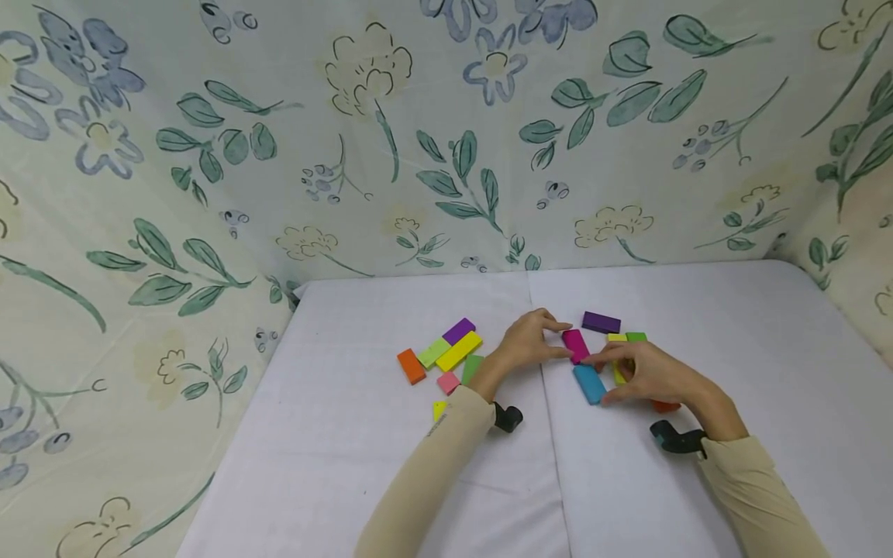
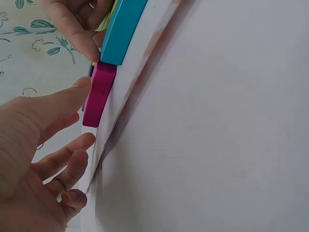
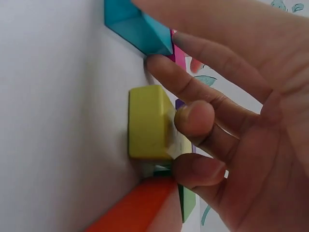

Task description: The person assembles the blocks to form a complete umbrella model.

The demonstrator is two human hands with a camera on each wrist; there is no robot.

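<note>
A magenta block (image 1: 576, 346) and a blue block (image 1: 590, 384) lie end to end on the white cloth, touching or nearly so. My left hand (image 1: 526, 341) holds the magenta block lightly from the left, thumb and index finger at its edges. In the left wrist view its other fingers curl loosely below the block. My right hand (image 1: 652, 376) pinches the blue block from the right, thumb at the near end and index finger by the joint with the magenta one. A yellow block (image 3: 147, 123) stands beneath my right fingers, beside an orange block (image 3: 140, 208).
A dark purple block (image 1: 601, 322) and a green block (image 1: 636, 337) lie behind my right hand. Left of my left hand are several loose blocks, among them orange (image 1: 412, 366), purple (image 1: 459, 332), yellow (image 1: 459, 352) and pink (image 1: 449, 382). Flowered fabric (image 1: 446, 139) hangs behind the table.
</note>
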